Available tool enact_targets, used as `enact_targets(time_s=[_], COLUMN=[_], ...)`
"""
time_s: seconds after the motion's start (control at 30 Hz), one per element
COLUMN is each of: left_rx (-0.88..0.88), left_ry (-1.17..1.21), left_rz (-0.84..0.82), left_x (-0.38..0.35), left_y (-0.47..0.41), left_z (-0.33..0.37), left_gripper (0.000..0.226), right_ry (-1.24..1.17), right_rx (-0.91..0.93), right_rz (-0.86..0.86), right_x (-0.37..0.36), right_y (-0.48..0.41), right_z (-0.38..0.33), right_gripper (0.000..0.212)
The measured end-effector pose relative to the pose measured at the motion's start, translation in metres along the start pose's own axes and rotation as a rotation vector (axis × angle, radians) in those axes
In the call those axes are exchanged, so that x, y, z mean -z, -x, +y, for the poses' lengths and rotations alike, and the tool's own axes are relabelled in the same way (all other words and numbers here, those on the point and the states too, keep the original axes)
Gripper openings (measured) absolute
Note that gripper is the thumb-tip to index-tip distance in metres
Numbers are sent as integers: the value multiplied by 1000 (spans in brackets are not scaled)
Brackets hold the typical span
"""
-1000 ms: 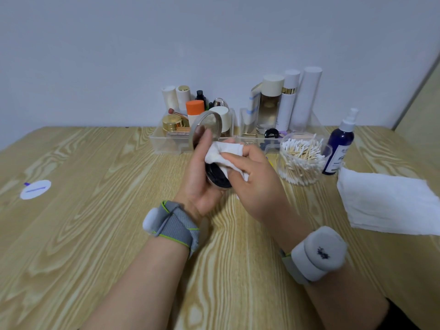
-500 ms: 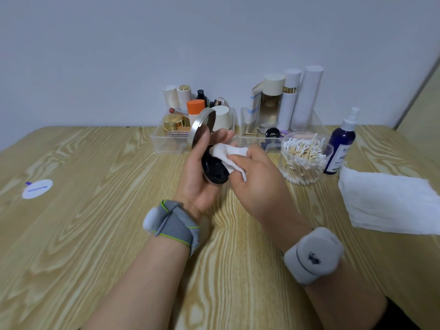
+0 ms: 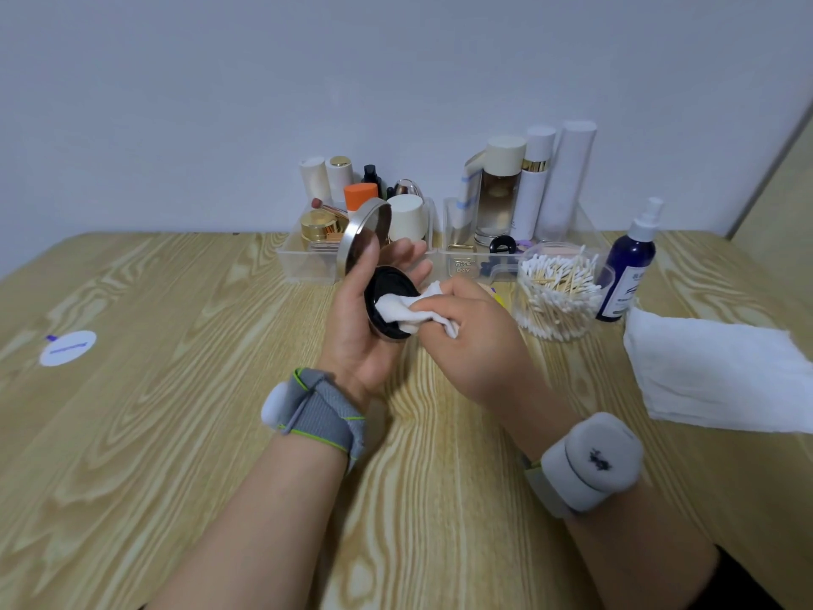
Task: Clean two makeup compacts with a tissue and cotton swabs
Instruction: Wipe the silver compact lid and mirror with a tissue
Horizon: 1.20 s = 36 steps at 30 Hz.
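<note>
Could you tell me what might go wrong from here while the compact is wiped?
The left hand cradles the open compact with fingers nearly straight, so a firm push from the tissue in the right hand could tip it onto the table. The left thumb lies on the raised lid and may smear its mirror. The open cotton swab jar stands close beside the right hand and could be knocked.
</note>
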State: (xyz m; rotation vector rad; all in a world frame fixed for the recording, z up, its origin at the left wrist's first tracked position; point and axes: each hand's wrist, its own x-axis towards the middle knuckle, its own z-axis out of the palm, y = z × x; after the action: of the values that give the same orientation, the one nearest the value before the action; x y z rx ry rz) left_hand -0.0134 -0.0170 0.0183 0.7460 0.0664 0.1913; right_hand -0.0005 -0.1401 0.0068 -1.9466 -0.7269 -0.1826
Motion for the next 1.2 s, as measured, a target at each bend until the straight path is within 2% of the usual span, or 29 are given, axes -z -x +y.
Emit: enact_targets(time_s=[0.37, 0.57, 0.77, 1.1, 1.2], left_rx=[63, 115, 103, 126, 150], left_ry=[-77, -27, 36, 40, 65], left_rz=[-8, -9, 27, -1, 0], left_x=[-4, -6, -2, -1, -3], left_y=[3, 3, 1, 1, 1], left_z=[-5, -3, -2, -2, -4], left_gripper=[40, 46, 40, 42, 44], right_ry=[-246, -171, -95, -238, -207], right_rx=[33, -1, -10, 53, 70], right_rz=[-12, 52, 71, -12, 2], right_x=[-5, -3, -1, -6, -5], right_y=[1, -2, -3, 0, 0], right_z=[-3, 0, 5, -4, -3], right_gripper=[26, 36, 26, 32, 35])
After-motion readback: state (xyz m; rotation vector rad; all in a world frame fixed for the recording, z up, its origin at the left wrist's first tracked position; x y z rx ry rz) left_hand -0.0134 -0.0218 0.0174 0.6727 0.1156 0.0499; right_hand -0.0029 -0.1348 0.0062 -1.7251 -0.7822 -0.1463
